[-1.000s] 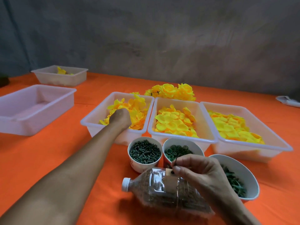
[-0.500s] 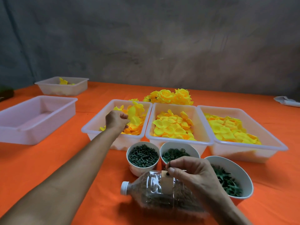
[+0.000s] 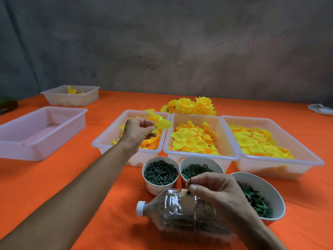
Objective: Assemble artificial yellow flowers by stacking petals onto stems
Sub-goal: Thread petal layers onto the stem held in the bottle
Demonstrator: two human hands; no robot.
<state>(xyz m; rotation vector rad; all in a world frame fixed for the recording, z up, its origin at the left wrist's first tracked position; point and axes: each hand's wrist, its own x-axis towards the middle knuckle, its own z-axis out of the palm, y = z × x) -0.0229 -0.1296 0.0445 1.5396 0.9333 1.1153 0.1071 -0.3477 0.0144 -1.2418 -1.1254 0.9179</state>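
Progress: early in current flower. Left hand [image 3: 137,131] above leftmost petal tray [image 3: 108,139], thumb and fingers pinching one yellow petal [image 3: 162,124] clear of pile. Right hand [image 3: 214,190] over lying bottle [image 3: 180,215], fingertips pinching thin dark stem [image 3: 188,186] upright; no petal visible on stem yet. Finished yellow flowers [image 3: 191,105] heaped behind trays, so earlier rounds apparently done. Left to do, by judgement: thread pinched petal onto stem, add layers from middle tray [image 3: 200,156] and right tray [image 3: 277,159], plus green parts from cups [image 3: 160,173].
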